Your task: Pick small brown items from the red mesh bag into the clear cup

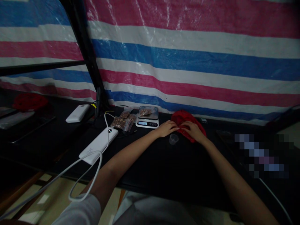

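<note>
A crumpled red bag (181,116) lies on the black tabletop near the striped sheet. From its left side, my left hand (167,128) reaches the bag's near edge, its fingers pressed together on the red material. My right hand (193,131) is over the bag's front right part, with bent fingers gripping it. The fingertips of both hands almost meet. Just in front of them stands a small clear plastic cup (173,139). Left of my hands is a white digital scale (147,123) bearing a small zip bag of brown bits (145,112).
More zip bags of brown bits (122,122) lie left of the scale. A white power bank (99,145) has a white cable (101,159) looping over my left forearm. Another white power bank (78,113) lies beyond a black frame post (97,100). At right, something is pixelated.
</note>
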The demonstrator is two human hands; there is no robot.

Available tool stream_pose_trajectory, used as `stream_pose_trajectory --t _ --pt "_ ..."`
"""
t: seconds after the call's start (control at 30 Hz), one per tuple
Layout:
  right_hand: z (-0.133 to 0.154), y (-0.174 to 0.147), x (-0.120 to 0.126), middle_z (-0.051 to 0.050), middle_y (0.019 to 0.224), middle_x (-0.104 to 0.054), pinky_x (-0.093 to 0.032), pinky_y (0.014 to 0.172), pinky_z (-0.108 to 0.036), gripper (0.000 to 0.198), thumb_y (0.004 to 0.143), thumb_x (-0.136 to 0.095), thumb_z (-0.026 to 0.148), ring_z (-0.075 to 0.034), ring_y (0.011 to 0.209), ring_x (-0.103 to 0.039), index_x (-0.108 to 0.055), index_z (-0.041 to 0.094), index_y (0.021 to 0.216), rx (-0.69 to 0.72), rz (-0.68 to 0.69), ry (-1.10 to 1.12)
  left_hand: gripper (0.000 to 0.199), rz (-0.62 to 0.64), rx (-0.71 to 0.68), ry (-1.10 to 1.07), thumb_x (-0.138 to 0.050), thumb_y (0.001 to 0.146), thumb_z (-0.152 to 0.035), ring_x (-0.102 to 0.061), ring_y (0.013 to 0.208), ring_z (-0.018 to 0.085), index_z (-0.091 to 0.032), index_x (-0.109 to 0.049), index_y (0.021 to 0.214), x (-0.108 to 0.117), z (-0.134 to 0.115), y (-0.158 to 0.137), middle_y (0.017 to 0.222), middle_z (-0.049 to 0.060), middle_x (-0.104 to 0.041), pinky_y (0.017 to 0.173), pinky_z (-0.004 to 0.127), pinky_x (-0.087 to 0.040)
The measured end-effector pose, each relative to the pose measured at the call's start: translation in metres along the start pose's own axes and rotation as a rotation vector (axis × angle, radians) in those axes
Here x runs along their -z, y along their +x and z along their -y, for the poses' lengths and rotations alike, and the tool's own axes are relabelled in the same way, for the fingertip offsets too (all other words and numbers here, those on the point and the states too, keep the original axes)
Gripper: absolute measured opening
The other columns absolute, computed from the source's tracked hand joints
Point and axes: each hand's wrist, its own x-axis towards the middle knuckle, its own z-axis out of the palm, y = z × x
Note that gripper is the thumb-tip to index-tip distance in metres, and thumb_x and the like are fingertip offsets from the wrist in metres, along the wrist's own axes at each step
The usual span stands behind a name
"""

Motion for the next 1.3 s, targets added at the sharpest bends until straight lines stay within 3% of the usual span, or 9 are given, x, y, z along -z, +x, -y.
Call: stream_pose_trajectory --t 0.23,0.3,0.43,0.73,1.1,1.3 --pt "-0.007 -0.003 0.002 -0.009 0.093 -0.062 -0.042 0.086 -0.038 0.029 0.085 -0.039 0.032 -0.021 0.091 -0.057 -0.063 0.017 0.087 -0.019 -0.039 -0.031 0.029 -0.03 0.033 0.028 -0.037 0.089 -0.032 -0.051 0.097 0.017 -0.015 -0.057 0.101 -0.001 -0.002 -0.002 0.1 0.007 -0.06 0.089 0.029 -0.038" --pt "-0.011 -0.004 0.002 -0.009 0.093 -0.062 -0.041 0.087 -0.039 0.029 0.086 -0.037 0.027 -0.021 0.092 -0.056 -0.064 0.016 0.087 -0.013 -0.057 -0.053 0.025 -0.046 0.039 0.014 -0.035 0.089 -0.021 -0.05 0.097 0.016 -0.014 -0.056 0.101 -0.002 0.0 -0.003 0.101 0.007 -0.059 0.089 0.029 -0.039" --pt "-0.019 -0.006 0.002 -0.007 0.094 -0.062 -0.04 0.089 -0.04 0.018 0.079 -0.048 0.018 -0.022 0.093 -0.055 -0.065 0.018 0.086 0.008 -0.044 -0.126 0.037 -0.076 0.009 -0.007 -0.029 0.08 0.002 -0.048 0.1 0.015 -0.013 -0.055 0.101 -0.002 0.003 -0.004 0.104 0.006 -0.056 0.089 0.029 -0.039" --pt "-0.007 -0.009 0.009 -0.006 0.086 -0.06 -0.045 0.078 -0.033 0.011 0.078 -0.052 0.015 -0.019 0.082 -0.057 -0.062 0.018 0.08 0.048 -0.013 -0.129 0.02 -0.035 0.077 0.195 -0.041 0.086 -0.016 -0.049 0.086 0.016 -0.013 -0.061 0.087 -0.003 0.003 0.0 0.089 0.006 -0.059 0.082 0.028 -0.041" --pt "-0.004 -0.01 0.012 -0.006 0.084 -0.062 -0.044 0.077 -0.031 0.01 0.078 -0.052 0.015 -0.018 0.08 -0.058 -0.061 0.016 0.081 0.02 -0.04 -0.16 0.016 -0.031 0.165 0.192 -0.045 0.084 -0.015 -0.049 0.088 0.016 -0.014 -0.061 0.086 -0.001 0.003 -0.001 0.09 0.005 -0.057 0.081 0.028 -0.04" --pt "-0.002 -0.009 0.015 -0.005 0.081 -0.064 -0.044 0.073 -0.03 0.009 0.073 -0.054 0.015 -0.017 0.075 -0.059 -0.062 0.016 0.078 -0.084 -0.083 -0.127 0.016 -0.039 0.191 0.171 -0.043 0.084 -0.013 -0.051 0.088 0.015 -0.014 -0.058 0.086 0.0 0.001 -0.001 0.09 0.005 -0.055 0.08 0.027 -0.041"
